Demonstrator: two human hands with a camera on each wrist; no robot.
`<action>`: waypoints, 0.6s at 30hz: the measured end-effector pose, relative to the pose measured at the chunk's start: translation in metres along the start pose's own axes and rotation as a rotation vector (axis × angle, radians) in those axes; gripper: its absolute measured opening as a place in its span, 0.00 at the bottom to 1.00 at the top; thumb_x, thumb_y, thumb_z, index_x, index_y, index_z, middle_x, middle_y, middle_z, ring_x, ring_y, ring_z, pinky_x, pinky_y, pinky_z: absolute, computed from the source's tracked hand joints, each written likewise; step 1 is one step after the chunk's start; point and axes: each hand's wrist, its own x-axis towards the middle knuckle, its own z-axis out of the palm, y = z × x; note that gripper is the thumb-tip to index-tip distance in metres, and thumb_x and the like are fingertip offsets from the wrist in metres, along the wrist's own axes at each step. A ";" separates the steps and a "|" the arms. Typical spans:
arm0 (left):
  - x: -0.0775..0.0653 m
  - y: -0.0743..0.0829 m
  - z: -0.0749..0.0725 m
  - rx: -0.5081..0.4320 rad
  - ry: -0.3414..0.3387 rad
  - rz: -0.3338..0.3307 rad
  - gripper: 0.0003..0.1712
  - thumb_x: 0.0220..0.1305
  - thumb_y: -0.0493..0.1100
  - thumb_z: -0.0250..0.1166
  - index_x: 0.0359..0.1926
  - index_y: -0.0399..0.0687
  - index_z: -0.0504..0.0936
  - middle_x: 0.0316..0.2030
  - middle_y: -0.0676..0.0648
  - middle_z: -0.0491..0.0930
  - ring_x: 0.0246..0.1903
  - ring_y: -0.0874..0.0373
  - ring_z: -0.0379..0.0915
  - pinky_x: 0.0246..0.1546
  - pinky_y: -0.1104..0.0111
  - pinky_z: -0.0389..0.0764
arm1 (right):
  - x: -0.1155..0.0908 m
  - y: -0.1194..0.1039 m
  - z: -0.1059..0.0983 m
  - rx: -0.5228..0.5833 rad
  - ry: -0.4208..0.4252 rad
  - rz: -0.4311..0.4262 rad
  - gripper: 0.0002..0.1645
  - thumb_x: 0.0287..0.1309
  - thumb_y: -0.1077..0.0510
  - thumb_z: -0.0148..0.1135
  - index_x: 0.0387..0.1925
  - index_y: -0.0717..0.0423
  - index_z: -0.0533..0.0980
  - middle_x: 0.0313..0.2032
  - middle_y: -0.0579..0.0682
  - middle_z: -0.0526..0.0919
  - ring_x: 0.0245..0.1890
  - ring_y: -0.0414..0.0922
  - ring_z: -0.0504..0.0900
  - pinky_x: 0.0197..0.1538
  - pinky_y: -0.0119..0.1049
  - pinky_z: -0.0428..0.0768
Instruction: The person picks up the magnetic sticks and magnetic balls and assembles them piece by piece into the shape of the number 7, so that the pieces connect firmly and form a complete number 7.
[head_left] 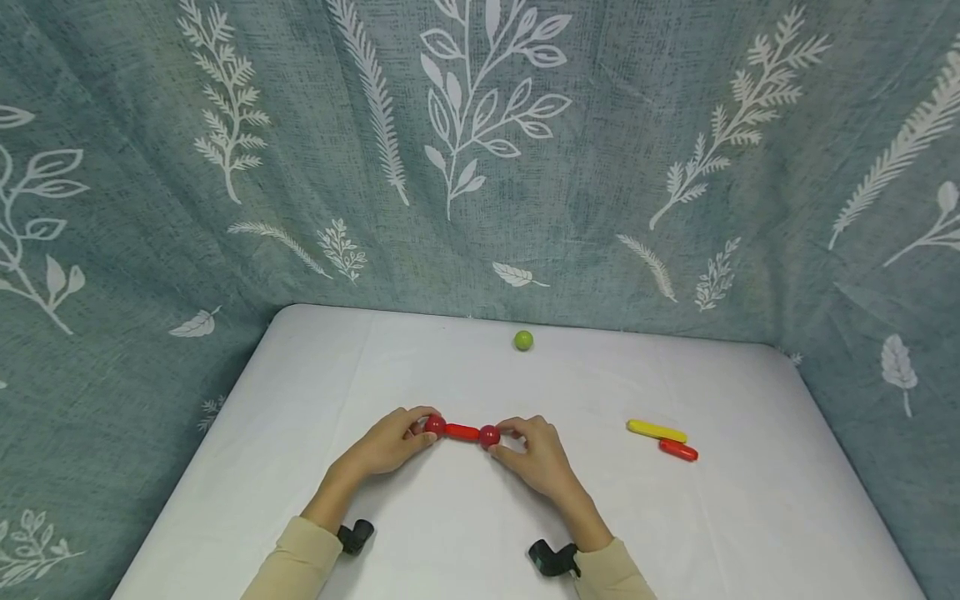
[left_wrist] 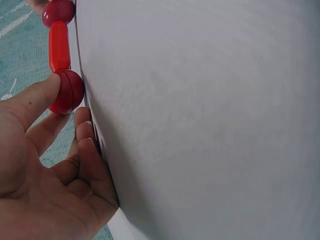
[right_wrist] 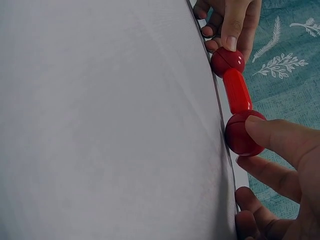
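A short red rod (head_left: 462, 432) joins two dark red balls, making a dumbbell shape low over the white table (head_left: 450, 533). My left hand (head_left: 388, 443) pinches the left ball (left_wrist: 73, 92) between thumb and fingers, its other fingers curled near the tabletop. At the opposite end, my right hand (head_left: 538, 457) grips the right ball (right_wrist: 244, 134), thumb pressed on its near side. A thin seam line runs around each ball. Between the two hands the rod's faceted side shows uncovered.
Right of the hands lie a yellow stick (head_left: 656, 431) and another red rod (head_left: 678, 450), side by side. A green ball (head_left: 523, 340) sits near the table's far edge. Behind the table hangs a teal leaf-patterned cloth (head_left: 585, 167).
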 end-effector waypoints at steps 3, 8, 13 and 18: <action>0.001 -0.001 0.001 0.005 0.001 -0.005 0.20 0.70 0.46 0.65 0.61 0.52 0.79 0.32 0.50 0.71 0.30 0.57 0.65 0.30 0.65 0.69 | 0.000 0.000 0.000 0.000 0.003 -0.001 0.15 0.54 0.55 0.75 0.44 0.52 0.85 0.36 0.51 0.78 0.37 0.49 0.72 0.39 0.43 0.70; 0.001 -0.001 0.001 -0.004 0.001 -0.007 0.20 0.70 0.46 0.65 0.61 0.51 0.79 0.31 0.50 0.71 0.30 0.57 0.65 0.30 0.64 0.69 | 0.000 0.000 0.001 0.003 0.007 -0.006 0.15 0.55 0.54 0.75 0.44 0.53 0.85 0.35 0.51 0.78 0.36 0.49 0.72 0.39 0.43 0.69; 0.000 -0.001 0.000 -0.013 0.000 -0.008 0.21 0.70 0.46 0.65 0.61 0.51 0.79 0.32 0.49 0.71 0.30 0.57 0.66 0.29 0.64 0.69 | 0.000 -0.001 0.001 0.011 0.013 -0.003 0.15 0.55 0.55 0.74 0.44 0.54 0.85 0.35 0.51 0.78 0.36 0.49 0.71 0.38 0.43 0.69; 0.000 -0.001 0.000 -0.015 -0.003 -0.017 0.21 0.70 0.46 0.65 0.62 0.53 0.78 0.32 0.50 0.71 0.31 0.57 0.66 0.30 0.64 0.69 | 0.001 -0.001 0.001 0.001 0.015 0.008 0.15 0.56 0.54 0.74 0.45 0.54 0.85 0.34 0.51 0.77 0.35 0.48 0.71 0.38 0.42 0.69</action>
